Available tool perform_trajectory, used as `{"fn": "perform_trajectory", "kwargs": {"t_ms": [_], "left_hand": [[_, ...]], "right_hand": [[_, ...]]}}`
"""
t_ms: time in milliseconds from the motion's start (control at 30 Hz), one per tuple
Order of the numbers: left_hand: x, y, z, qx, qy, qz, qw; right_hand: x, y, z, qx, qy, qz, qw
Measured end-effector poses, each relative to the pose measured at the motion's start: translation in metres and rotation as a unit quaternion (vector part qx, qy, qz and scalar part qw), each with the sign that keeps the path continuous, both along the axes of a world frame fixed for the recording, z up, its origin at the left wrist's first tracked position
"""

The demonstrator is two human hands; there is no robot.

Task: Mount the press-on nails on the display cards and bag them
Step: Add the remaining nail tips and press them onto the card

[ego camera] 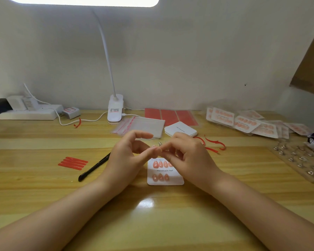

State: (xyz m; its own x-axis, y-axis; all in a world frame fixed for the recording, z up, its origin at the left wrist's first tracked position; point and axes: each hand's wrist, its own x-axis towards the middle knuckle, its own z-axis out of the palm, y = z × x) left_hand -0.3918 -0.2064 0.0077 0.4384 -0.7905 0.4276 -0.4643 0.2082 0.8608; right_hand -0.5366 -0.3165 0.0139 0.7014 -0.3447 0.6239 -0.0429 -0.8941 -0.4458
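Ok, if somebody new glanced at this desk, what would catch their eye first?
Probably the two hands, left hand and right hand, meeting fingertip to fingertip at the centre, working something tiny. Just beneath them lies a white display card with pink nails in two rows. Far right, a heap of bagged cards sits near the wall.

A small home craft desk: a wooden table [43,140] against a plain wall, with a clip-on lamp [115,109] at its back edge, a power strip [25,114] left of it, and bagged nail cards [243,124] piled to its right.
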Motion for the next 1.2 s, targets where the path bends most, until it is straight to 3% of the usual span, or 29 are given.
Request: {"fn": "perform_trajectory", "kwargs": {"t_ms": [467, 800, 867, 1000, 1200], "left_hand": [[0.0, -0.001, 0.004, 0.02, 0.154, -0.055, 0.986], [0.001, -0.001, 0.002, 0.002, 0.079, -0.026, 0.997], [0.002, -0.001, 0.001, -0.002, 0.01, 0.012, 1.0], [0.004, 0.001, -0.002, 0.033, -0.13, 0.06, 0.989], [0.001, -0.001, -0.005, 0.122, -0.208, 0.074, 0.968]], "right_hand": [[-0.003, -0.002, 0.001, -0.013, -0.068, 0.013, 0.998], [-0.002, -0.003, 0.001, -0.022, -0.062, -0.021, 0.998], [-0.003, -0.009, 0.006, 0.022, -0.006, -0.063, 0.998], [-0.013, -0.024, 0.019, 0.117, 0.192, -0.081, 0.971], [-0.019, -0.026, 0.031, 0.075, 0.429, -0.077, 0.897]]}}
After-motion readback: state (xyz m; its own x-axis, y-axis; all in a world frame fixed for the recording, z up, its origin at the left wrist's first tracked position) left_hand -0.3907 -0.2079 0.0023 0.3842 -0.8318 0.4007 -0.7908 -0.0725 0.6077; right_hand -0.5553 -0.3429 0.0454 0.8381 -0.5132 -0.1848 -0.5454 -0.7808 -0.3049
